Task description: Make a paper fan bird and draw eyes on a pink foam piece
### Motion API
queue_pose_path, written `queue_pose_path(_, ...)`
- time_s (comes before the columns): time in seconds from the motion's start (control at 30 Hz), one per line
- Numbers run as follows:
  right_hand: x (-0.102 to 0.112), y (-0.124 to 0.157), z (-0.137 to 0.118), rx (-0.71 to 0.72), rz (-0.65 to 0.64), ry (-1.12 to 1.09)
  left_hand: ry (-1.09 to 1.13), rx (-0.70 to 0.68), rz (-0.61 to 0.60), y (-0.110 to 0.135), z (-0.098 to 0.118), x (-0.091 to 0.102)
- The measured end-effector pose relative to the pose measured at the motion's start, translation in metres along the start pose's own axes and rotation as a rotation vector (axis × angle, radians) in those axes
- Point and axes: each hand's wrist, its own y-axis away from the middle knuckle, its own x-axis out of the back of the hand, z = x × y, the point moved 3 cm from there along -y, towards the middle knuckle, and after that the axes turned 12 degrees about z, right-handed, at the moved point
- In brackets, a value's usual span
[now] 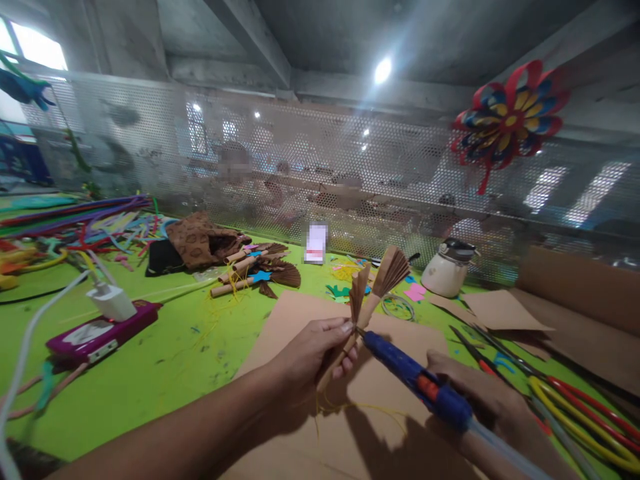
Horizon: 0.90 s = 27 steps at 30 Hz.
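My left hand (pixel 320 347) is closed around a brown paper tube craft (pixel 369 303) with pleated paper fans (pixel 393 272) at its upper end, tilted up to the right. A yellow string hangs below it. My right hand (pixel 480 390) grips a blue hot glue gun (pixel 400 363), and a clear glue stick (pixel 505 453) sticks out of its back. The nozzle meets the craft at the base of a fan, right by my left thumb. Under both hands lies a brown cardboard sheet (pixel 295 327) on the green table.
Several similar paper tube crafts (pixel 257 277) lie at the back left beside a brown patterned cloth (pixel 197 240). Left stands a purple power strip (pixel 107 330) with a white plug (pixel 111 300). Scissors (pixel 575 413), cardboard pieces (pixel 505 311) and a cream jug (pixel 449 269) are right. Perforated metal panel (pixel 325 160) behind.
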Motion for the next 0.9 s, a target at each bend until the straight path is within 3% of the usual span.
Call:
queue_pose_path(0.27, 0.003, -0.001, 0.0, -0.016, 0.094, 0.073, 0.011, 0.019, 0.003, 0.002, 0.003, -0.003)
queue_pose_path(0.57, 0.0, 0.003, 0.002, -0.02, 0.056, -0.004, -0.04, -0.007, 0.009, 0.002, 0.001, -0.001)
queue_pose_path(0.9, -0.009, 0.01, 0.002, -0.105, 0.117, -0.11, -0.096, -0.032, -0.001, 0.005, 0.008, -0.007)
